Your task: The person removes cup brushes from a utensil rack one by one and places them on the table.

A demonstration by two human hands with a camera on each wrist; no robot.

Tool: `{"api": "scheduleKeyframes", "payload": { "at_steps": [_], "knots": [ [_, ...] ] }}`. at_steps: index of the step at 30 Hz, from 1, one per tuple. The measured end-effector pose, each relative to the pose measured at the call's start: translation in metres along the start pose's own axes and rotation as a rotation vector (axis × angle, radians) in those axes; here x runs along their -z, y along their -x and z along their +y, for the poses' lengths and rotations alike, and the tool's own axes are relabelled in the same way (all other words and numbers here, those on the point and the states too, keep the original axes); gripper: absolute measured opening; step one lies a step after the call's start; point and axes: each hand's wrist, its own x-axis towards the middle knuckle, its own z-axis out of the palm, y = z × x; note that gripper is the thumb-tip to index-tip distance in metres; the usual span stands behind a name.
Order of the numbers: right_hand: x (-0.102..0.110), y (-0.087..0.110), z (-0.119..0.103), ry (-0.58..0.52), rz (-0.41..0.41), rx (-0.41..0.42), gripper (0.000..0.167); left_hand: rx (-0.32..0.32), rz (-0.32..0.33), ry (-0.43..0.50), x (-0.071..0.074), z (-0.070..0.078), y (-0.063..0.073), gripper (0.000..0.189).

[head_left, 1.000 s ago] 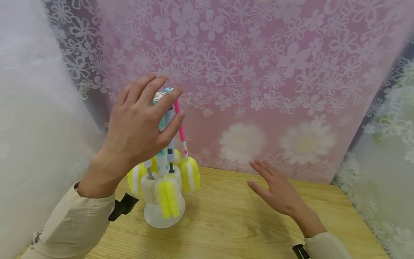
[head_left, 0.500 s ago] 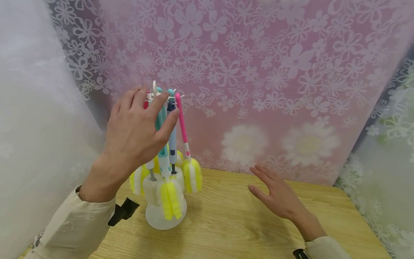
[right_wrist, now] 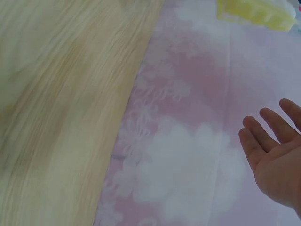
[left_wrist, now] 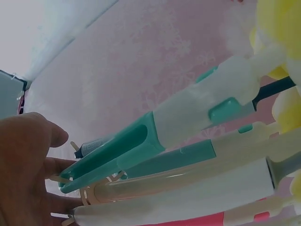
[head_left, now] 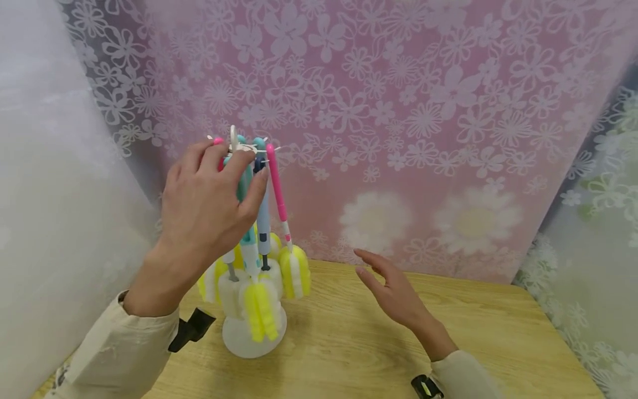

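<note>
Our left hand curves bent fingers over the top of the brush stand, left on the table; whether they grip, we cannot tell. Our right hand hovers, fingers extended, holding nothing, open room between it and the stand, curtain beyond the back edge.

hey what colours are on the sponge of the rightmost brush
That sponge is striped yellow and white, best seen in the head view.
</note>
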Motion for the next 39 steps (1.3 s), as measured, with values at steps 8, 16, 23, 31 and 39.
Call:
{"api": "scheduleKeyframes", "payload": {
  "at_steps": [8, 16, 23, 31, 39],
  "knots": [
    [-0.023, -0.039, -0.037, -0.173, 0.060, 0.082, 0.038, -0.050, 0.041, -0.055, 0.001, 0.001, -0.006, 0.038],
    [-0.035, -0.066, -0.069, -0.293, 0.025, 0.177, 0.041, -0.078, 0.044, -0.055, -0.008, 0.004, -0.003, 0.035],
    [-0.051, -0.090, -0.091, -0.360, 0.044, 0.198, 0.043, -0.089, 0.075, -0.065, -0.013, 0.000, -0.003, 0.033],
    [-0.061, -0.103, -0.106, -0.407, 0.101, 0.134, 0.039, -0.079, 0.147, -0.060, -0.020, 0.001, -0.006, 0.029],
    [-0.063, -0.106, -0.106, -0.416, 0.141, 0.186, 0.033, -0.044, 0.195, -0.048, -0.030, 0.000, -0.006, 0.028]
  ]
}}
